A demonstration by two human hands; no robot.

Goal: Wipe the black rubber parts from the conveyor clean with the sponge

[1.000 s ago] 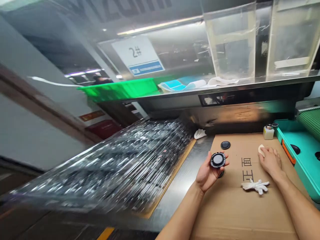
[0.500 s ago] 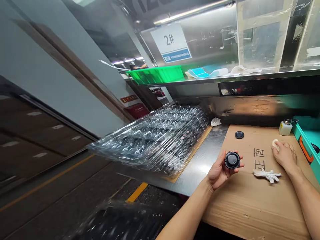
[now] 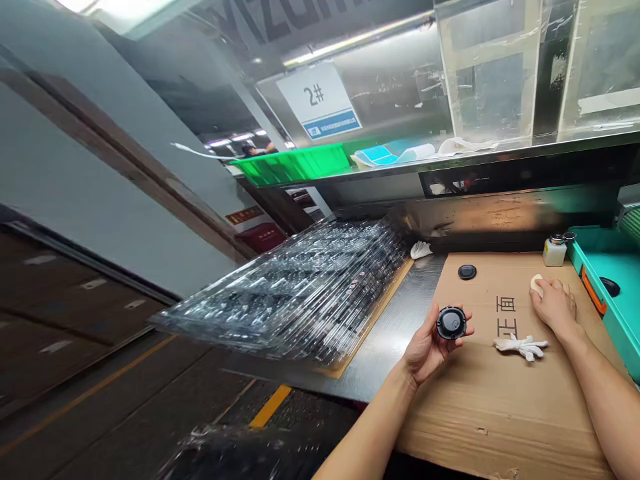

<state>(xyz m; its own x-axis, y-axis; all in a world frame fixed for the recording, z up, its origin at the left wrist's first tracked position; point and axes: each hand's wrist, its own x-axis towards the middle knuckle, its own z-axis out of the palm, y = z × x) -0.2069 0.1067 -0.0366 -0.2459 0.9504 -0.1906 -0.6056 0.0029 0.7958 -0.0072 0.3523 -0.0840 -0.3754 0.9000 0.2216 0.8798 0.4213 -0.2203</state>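
In my left hand [image 3: 427, 348] is a round black plastic part [image 3: 451, 323] with small lugs around its rim, held by the edge over the cardboard sheet [image 3: 465, 413]. My right hand [image 3: 555, 305] rests on the cardboard, its fingers closed around a cream-coloured pad [image 3: 537, 285], mostly covered by the hand. A second round black part [image 3: 467, 272] lies flat near the sheet's far edge. Between my hands, a white glove [image 3: 521, 347] lies crumpled beside printed black characters.
Stacked clear plastic trays [image 3: 280, 287] stand on the metal table [image 3: 375, 347] at left. To the right are a small pump bottle [image 3: 555, 251] and a teal bin [image 3: 595, 257] containing a black part [image 3: 610, 287]. A green tray [image 3: 295, 165] sits on the shelf above.
The camera view has turned a little to the right, so everything sits further left in the picture. Both hands keep their holds and show little movement of their own.
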